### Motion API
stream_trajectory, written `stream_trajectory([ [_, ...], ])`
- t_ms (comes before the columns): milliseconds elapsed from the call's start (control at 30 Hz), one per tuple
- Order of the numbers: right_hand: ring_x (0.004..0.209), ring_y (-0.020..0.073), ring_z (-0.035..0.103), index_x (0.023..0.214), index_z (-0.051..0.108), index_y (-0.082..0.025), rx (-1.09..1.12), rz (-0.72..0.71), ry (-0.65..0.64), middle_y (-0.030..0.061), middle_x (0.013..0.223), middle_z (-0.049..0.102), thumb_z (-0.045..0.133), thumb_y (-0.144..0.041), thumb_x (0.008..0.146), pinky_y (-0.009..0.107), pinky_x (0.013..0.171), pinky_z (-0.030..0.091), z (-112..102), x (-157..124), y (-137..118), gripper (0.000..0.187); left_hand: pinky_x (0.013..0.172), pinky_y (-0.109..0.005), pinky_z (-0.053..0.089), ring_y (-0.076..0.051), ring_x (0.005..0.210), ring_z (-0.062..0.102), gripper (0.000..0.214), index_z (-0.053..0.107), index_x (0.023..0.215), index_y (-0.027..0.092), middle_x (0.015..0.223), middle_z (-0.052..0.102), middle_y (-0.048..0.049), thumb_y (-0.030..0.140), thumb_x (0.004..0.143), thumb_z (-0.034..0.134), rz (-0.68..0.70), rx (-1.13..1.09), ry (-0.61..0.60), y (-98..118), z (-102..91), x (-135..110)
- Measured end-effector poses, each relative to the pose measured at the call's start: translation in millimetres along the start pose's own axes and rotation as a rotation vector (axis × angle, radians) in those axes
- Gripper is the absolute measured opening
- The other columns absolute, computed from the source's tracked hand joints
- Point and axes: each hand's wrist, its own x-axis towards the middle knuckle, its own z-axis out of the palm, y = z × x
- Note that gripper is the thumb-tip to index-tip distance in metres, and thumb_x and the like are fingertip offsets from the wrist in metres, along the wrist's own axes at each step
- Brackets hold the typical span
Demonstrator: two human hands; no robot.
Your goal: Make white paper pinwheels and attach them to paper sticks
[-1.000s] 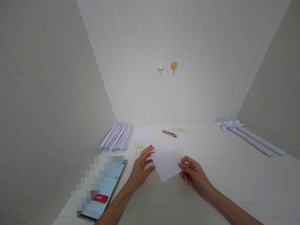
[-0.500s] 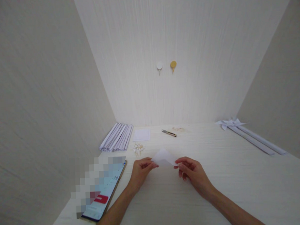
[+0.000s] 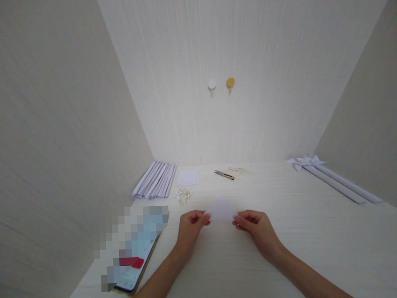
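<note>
Two lower corners of a white paper triangle point(image 3: 221, 210) are pinched, one by the left hand point(image 3: 191, 232) and one by the right hand point(image 3: 258, 229), just below the centre of the frame. Its long edge runs nearly level from one hand to the other, and its point aims toward the top of the frame. The paper lies directly between them, so neither side is clearly nearer. Each thumb and forefinger are closed on a corner; whether the paper touches the surface point(image 3: 219, 270) beneath, I cannot tell. Thread snips point(image 3: 224, 174) lie beyond the point, slightly right, and a phone point(image 3: 131, 279) lies at lower left.
</note>
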Motion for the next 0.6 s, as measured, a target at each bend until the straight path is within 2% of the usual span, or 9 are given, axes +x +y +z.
stream_trajectory([
  [200,0.051,0.0109,0.055,0.048,0.064,-0.014,0.065,0.013,0.020,0.0013,0.051,0.061,0.075,-0.027,0.046,0.024,0.054,0.045,1.4,-0.7,-0.5,0.017,0.056,-0.022,0.040,-0.009,0.056,0.048,0.026,0.050,0.044,0.014,0.057,0.056,-0.0002,0.030,0.052,0.068,0.021,-0.012,0.023,1.3,2.7,0.5],
  [600,0.050,0.0084,0.051,0.046,0.057,-0.013,0.025,-0.048,0.011,-0.0012,0.050,0.057,0.071,-0.026,0.053,0.021,0.052,0.040,0.0,-1.6,3.4,0.020,0.051,-0.022,0.034,-0.009,0.049,0.045,0.023,0.050,0.049,0.015,0.050,0.056,0.0001,0.031,0.057,0.065,0.062,0.145,0.057,4.0,4.9,-3.5],
])
